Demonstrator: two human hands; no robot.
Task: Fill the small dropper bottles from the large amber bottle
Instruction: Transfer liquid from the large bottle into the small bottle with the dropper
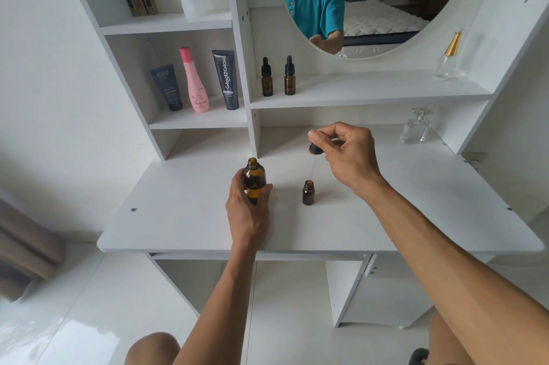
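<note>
The large amber bottle [254, 177] stands uncapped on the white desk [184, 216], and my left hand [248, 207] is wrapped around its lower body. To its right a small amber dropper bottle [308, 193] stands open on the desk. My right hand [347, 153] holds the black dropper cap [315, 149] above it, with the thin glass pipette pointing down at the small bottle's mouth. Two more small dropper bottles [267, 77] [290, 76] stand capped on the shelf behind.
On the left shelf stand a dark tube [167, 87], a pink bottle [194, 81] and a black tube [225, 79]. Clear glass perfume bottles [416, 127] [447, 58] are at the right. A round mirror [371, 2] hangs above the shelf.
</note>
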